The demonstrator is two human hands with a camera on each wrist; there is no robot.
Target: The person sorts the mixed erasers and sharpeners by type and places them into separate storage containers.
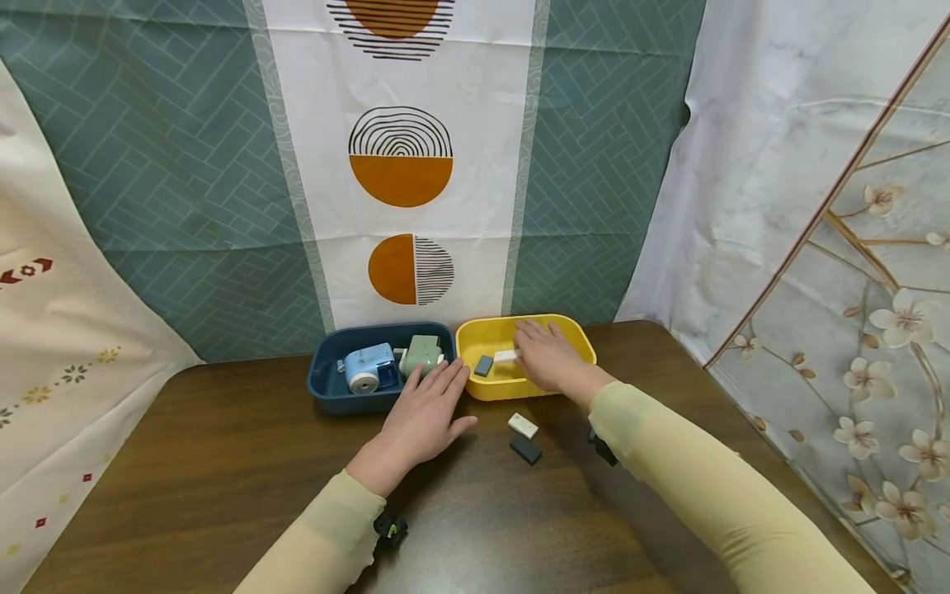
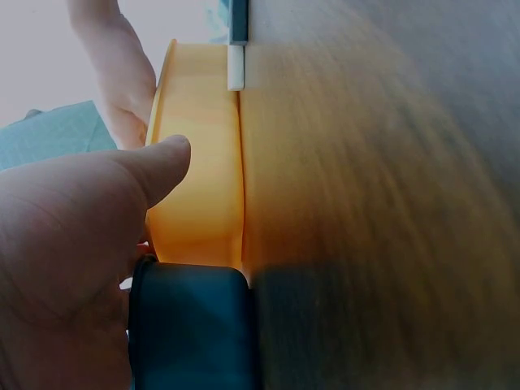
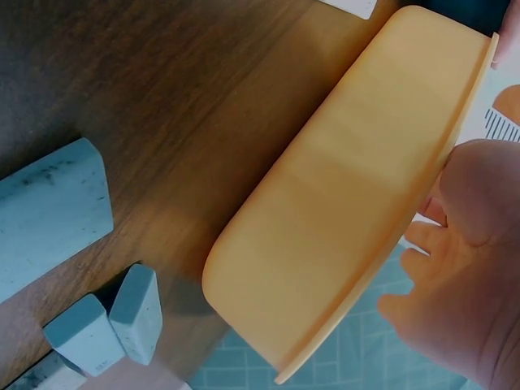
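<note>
My right hand [image 1: 547,356] reaches over the front rim into the yellow bin [image 1: 493,388]. Its fingers are at a white block, which looks like an eraser [image 1: 506,355]; whether they pinch it is hidden. Beside that lies a grey eraser [image 1: 483,365] on the bin floor. With fingers straight, my left hand [image 1: 423,412] lies at the front corner of the blue bin [image 1: 345,404], where it meets the yellow one. The left wrist view shows its thumb [image 2: 166,166] in front of the yellow wall. Inside the blue bin are a blue pencil sharpener [image 1: 369,367] and a green one [image 1: 420,353].
On the wooden table [image 1: 223,478], before the yellow bin, lie a white eraser [image 1: 523,426] and a dark one [image 1: 525,449]. Several eraser-like blocks [image 3: 53,215] show in the right wrist view. A patterned cloth [image 1: 416,82] hangs behind the bins.
</note>
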